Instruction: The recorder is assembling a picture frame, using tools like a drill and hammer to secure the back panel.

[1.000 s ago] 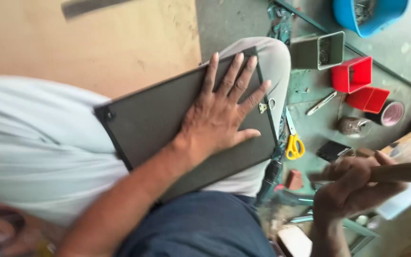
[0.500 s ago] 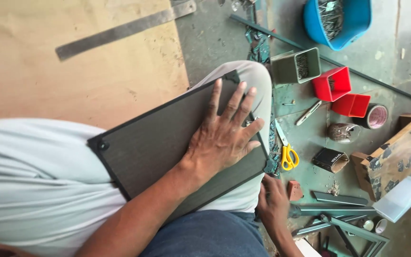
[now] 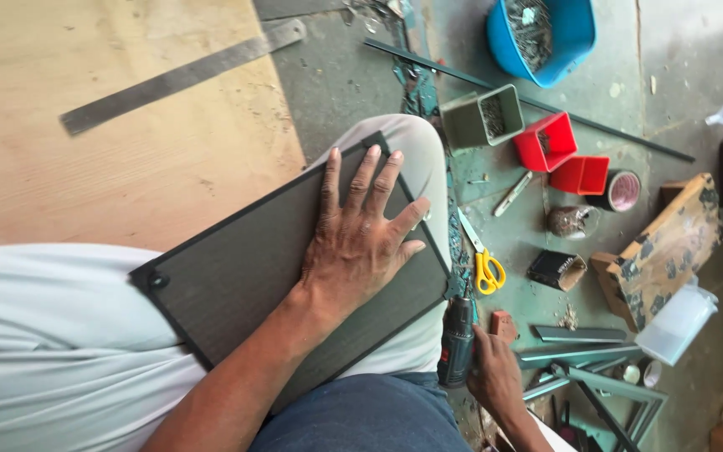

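Panel [image 3: 244, 285], dark grey and framed in black, lies flat across the person's lap on the pale trousers [image 3: 60, 335], one corner reaching the raised knee. Left hand [image 3: 361, 243] rests palm-down on it with fingers spread wide, pressing on the half nearer the knee. Right hand [image 3: 495, 377] is down at the floor beside the thigh, closed around the handle of a drill [image 3: 458, 339] that stands just off the panel's lower edge. Yellow-handled scissors [image 3: 483, 264] lie on the floor close above the drill. Beyond them sit two red boxes [image 3: 562, 155], a green box [image 3: 483, 117] and a blue tub [image 3: 546, 38], the last two holding small metal parts. A steel ruler [image 3: 182, 77] lies on the plywood sheet [image 3: 85, 176] to the left, well apart from both hands. Grey metal strips [image 3: 579, 343] are heaped near the right hand.
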